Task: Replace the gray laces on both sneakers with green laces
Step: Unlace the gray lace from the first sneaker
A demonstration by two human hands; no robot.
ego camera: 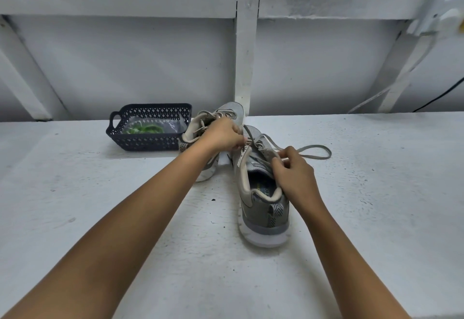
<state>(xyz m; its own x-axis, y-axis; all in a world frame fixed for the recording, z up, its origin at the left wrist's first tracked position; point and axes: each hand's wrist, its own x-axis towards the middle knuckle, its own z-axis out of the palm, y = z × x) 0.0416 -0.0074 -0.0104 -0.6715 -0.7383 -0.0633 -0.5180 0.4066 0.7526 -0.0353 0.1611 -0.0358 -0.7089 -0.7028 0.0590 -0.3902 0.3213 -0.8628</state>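
Observation:
Two gray sneakers stand on a white table. The near sneaker [263, 208] points away from me, heel toward me. Its gray lace [313, 151] trails loose in a loop on the table to the right. My left hand [222, 134] pinches the lace at the upper eyelets. My right hand [293, 170] grips the lace at the right side of the shoe's opening. The far sneaker [226, 112] sits behind my left hand, partly hidden. Green laces [143, 129] lie in a clear bag inside a dark basket [150, 140].
The basket stands at the back left of the white table [100, 205], next to the far sneaker. A white framed wall [246, 54] rises right behind the table. A white cable [391, 87] and a black cable run down at the far right.

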